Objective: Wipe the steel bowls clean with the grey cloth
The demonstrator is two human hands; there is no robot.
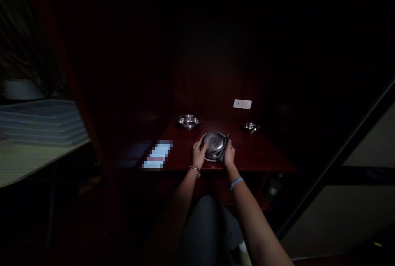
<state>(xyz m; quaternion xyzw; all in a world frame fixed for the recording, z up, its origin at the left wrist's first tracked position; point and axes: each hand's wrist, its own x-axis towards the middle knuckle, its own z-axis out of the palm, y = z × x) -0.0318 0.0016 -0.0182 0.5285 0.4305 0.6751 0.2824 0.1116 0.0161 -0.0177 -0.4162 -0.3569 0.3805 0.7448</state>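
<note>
An upturned metal bowl [214, 143] is held just above or on a dark red desk [182, 150], its left rim gripped by the partly curled left hand [200, 152], while a dark cloth [225, 147] is pressed to its right side by the curled right hand [229, 152].

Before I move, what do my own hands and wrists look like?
Both your left hand and right hand are gloveless, with no sleeves on the forearms. The left wrist wears a bracelet of dark reddish and paler beads; the right, a light-blue band.
</note>
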